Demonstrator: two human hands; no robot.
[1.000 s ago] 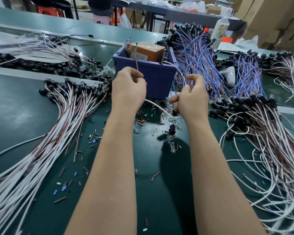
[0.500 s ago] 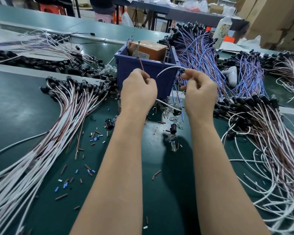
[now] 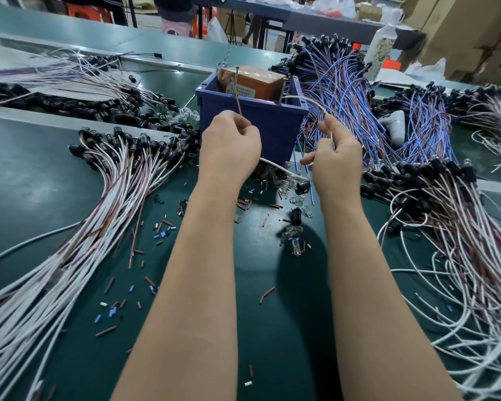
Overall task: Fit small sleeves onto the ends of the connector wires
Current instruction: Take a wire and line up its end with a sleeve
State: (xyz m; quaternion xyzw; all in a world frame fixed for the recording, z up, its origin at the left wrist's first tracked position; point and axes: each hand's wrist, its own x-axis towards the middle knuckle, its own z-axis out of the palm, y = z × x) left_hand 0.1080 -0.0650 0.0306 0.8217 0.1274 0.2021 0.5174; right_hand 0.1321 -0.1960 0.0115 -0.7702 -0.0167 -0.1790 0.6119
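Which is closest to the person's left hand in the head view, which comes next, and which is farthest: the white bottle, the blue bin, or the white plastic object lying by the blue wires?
1. blue bin, directly behind the left hand.
2. white plastic object, farther off to the right.
3. white bottle, far back on the right.
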